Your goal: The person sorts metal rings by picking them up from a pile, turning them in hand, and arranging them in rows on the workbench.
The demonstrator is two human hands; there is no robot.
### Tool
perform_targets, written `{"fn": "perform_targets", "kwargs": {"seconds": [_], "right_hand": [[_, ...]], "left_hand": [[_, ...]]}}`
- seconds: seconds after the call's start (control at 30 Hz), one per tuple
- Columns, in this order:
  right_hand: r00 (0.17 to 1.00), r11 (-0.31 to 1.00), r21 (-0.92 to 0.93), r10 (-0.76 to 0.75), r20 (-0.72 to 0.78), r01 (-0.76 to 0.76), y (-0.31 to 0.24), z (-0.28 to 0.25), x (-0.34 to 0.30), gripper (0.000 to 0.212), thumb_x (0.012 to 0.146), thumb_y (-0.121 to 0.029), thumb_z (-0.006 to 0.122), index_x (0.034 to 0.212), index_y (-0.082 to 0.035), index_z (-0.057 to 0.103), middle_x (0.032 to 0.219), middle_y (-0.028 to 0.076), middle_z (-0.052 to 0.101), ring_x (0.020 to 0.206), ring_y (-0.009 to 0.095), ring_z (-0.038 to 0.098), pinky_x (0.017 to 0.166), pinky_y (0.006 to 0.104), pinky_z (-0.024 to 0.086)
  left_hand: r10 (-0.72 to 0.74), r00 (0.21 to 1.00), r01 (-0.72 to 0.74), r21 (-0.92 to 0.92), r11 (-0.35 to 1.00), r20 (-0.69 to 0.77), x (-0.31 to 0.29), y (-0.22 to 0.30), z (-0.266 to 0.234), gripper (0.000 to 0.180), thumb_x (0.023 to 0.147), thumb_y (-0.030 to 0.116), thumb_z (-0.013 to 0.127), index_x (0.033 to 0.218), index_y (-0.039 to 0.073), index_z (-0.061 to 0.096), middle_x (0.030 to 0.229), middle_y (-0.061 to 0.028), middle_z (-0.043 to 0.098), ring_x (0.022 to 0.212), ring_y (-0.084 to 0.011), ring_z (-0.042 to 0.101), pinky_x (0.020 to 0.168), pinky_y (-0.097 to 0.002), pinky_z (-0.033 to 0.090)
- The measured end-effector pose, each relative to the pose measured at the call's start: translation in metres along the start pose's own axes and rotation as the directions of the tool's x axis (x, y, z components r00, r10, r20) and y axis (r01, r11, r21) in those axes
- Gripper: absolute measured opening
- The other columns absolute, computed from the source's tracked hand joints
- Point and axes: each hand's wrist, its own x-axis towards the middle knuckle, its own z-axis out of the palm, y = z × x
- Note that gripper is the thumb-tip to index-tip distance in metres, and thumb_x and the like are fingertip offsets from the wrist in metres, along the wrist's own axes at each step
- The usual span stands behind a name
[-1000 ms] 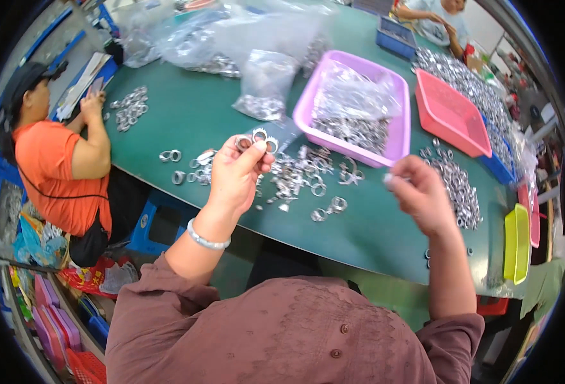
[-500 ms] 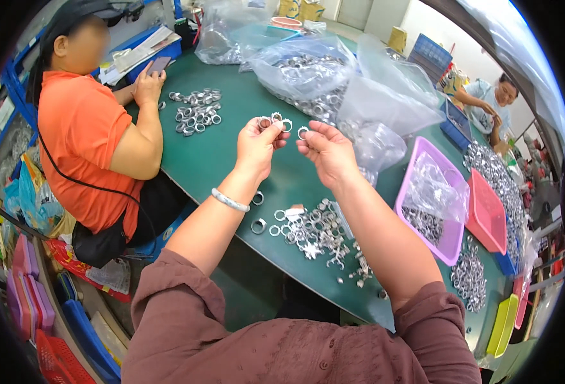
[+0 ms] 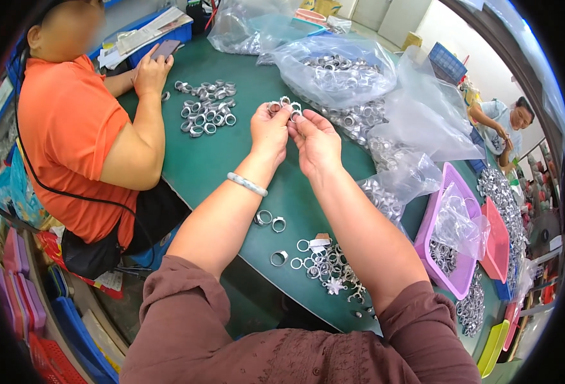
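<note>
Over the green table my left hand (image 3: 269,133) is closed, pinching several silver metal rings (image 3: 285,101) side by side between thumb and fingers. My right hand (image 3: 319,146) meets it, its thumb and fingers closed on one more silver ring (image 3: 296,117). The fingertips of both hands come together around the rings. Below my hands a few loose rings (image 3: 278,224) lie near the table edge. Next to them, partly hidden by my right forearm, is a heap of rings and small metal pieces (image 3: 326,264), with a star-shaped one among them.
Across the green table (image 3: 231,64) lie clear plastic bags (image 3: 333,77) full of rings. Another ring pile (image 3: 209,114) lies near a person in orange (image 3: 71,121) holding a phone. Purple (image 3: 423,246) and red trays (image 3: 495,249) stand at right; another person (image 3: 503,121) works farther off.
My right hand has moved left with its ring, up to the rings in my left hand. My view has shifted, so the table things sit elsewhere in the picture.
</note>
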Motion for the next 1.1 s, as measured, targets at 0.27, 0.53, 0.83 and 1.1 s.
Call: {"fn": "perform_targets", "kwargs": {"seconds": [0.27, 0.53, 0.83, 1.1], "right_hand": [[0.996, 0.987, -0.141, -0.084, -0.012, 0.082, 0.013, 0.008, -0.003, 0.018, 0.079, 0.003, 0.056, 0.096, 0.006, 0.05, 0.082, 0.01, 0.058, 0.066, 0.015, 0.058, 0.056, 0.0237, 0.048], [0.99, 0.956, -0.259, -0.142, 0.017, 0.142, 0.014, 0.005, -0.005, 0.013, 0.078, 0.002, 0.058, 0.089, 0.004, 0.052, 0.076, 0.009, 0.058, 0.06, 0.012, 0.056, 0.051, 0.022, 0.045], [0.991, 0.955, -0.265, -0.13, 0.02, 0.13, 0.016, 0.003, -0.004, 0.015, 0.077, 0.0, 0.06, 0.089, 0.003, 0.052, 0.075, 0.007, 0.057, 0.059, 0.012, 0.055, 0.049, 0.0215, 0.042], [0.984, 0.936, -0.325, -0.166, -0.07, 0.134, 0.018, 0.008, -0.002, 0.018, 0.075, -0.004, 0.063, 0.087, 0.004, 0.051, 0.076, 0.009, 0.056, 0.061, 0.011, 0.052, 0.054, 0.0225, 0.044]], "left_hand": [[0.065, 0.991, -0.049, 0.135, 0.99, -0.116, -0.003, 0.003, -0.004, 0.01, 0.081, 0.002, 0.055, 0.082, 0.004, 0.045, 0.075, -0.0036, 0.054, 0.06, -0.0113, 0.054, 0.049, -0.022, 0.045], [-0.01, 0.995, 0.021, 0.107, 0.994, -0.101, -0.004, 0.005, -0.004, 0.01, 0.082, 0.003, 0.055, 0.081, 0.005, 0.044, 0.074, -0.0045, 0.054, 0.056, -0.0111, 0.051, 0.044, -0.0227, 0.042], [-0.156, 0.987, 0.156, -0.001, 0.988, -0.035, -0.002, 0.004, -0.01, 0.009, 0.083, 0.001, 0.053, 0.084, 0.002, 0.044, 0.076, -0.0055, 0.052, 0.061, -0.0129, 0.052, 0.05, -0.0244, 0.044], [-0.1, 0.995, 0.1, -0.009, 0.995, 0.018, 0.003, -0.007, -0.014, 0.009, 0.083, 0.003, 0.054, 0.083, 0.005, 0.045, 0.083, -0.0077, 0.055, 0.071, -0.0156, 0.054, 0.062, -0.0259, 0.047]]}}
